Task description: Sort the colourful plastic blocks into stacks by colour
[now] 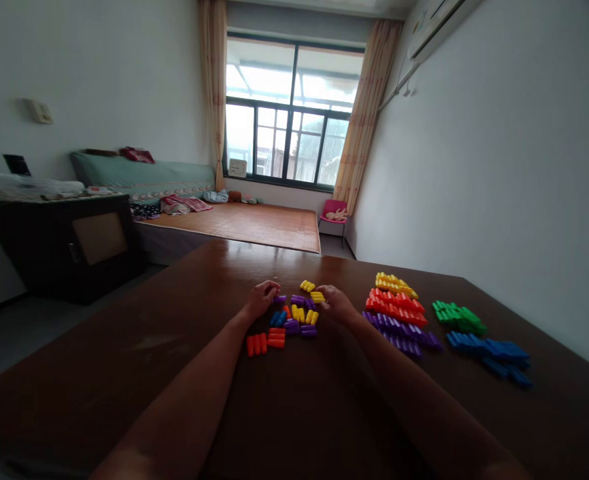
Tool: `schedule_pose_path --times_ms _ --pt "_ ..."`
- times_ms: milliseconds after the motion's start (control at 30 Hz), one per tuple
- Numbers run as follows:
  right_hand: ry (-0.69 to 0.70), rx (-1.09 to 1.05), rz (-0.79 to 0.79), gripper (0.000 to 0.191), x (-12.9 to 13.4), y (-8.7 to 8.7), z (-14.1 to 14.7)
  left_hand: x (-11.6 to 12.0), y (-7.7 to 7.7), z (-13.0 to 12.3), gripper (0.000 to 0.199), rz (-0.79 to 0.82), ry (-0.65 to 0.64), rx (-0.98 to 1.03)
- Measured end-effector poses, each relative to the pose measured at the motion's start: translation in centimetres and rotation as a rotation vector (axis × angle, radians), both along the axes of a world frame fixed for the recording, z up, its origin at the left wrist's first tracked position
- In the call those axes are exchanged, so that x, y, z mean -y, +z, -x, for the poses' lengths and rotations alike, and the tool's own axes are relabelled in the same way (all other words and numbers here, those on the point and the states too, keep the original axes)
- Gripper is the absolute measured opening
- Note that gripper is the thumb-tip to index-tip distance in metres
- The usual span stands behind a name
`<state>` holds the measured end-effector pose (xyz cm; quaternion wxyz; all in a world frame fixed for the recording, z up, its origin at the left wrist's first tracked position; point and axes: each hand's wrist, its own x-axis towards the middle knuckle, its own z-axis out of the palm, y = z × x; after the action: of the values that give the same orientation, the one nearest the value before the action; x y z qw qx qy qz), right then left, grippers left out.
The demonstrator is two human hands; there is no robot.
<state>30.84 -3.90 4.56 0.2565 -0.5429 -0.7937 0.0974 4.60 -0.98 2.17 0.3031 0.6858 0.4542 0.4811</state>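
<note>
On the dark table lies a loose cluster of small ridged plastic blocks. My left hand (264, 297) is at its left edge, fingers curled together; a purple block (279, 299) lies right by the fingertips, and what they may grip is hidden. Across the cluster, my right hand (335, 301) is closed with its fingertips on a yellow block (317, 297). Between the hands are more yellow blocks (298, 313), purple blocks (291, 327) and a blue block (277, 318). Red-orange blocks (257, 345) sit closest to me, and another yellow block (307, 286) lies farthest away.
Right of my right arm, blocks are grouped by colour: yellow (395, 285), red (395, 306), purple (399, 332), green (458, 317) and blue (489, 350). Past the table's (174, 287) far edge stand a bed (259, 223) and a pink chair (331, 207). A dark cabinet (54, 240) is at left.
</note>
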Motion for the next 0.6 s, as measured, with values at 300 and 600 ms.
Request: schedule_pose_path --times_ms 300,600 --pt "0.307 -0.059 0.066 0.033 2.5 -0.3 0.0 0.0 -0.1 0.0 0.032 0.048 -0.021 0.052" --pt "0.148 -0.205 0.246 0.021 2.9 -0.2 -1.0 -0.7 -0.6 0.3 0.041 0.065 -0.042 0.037"
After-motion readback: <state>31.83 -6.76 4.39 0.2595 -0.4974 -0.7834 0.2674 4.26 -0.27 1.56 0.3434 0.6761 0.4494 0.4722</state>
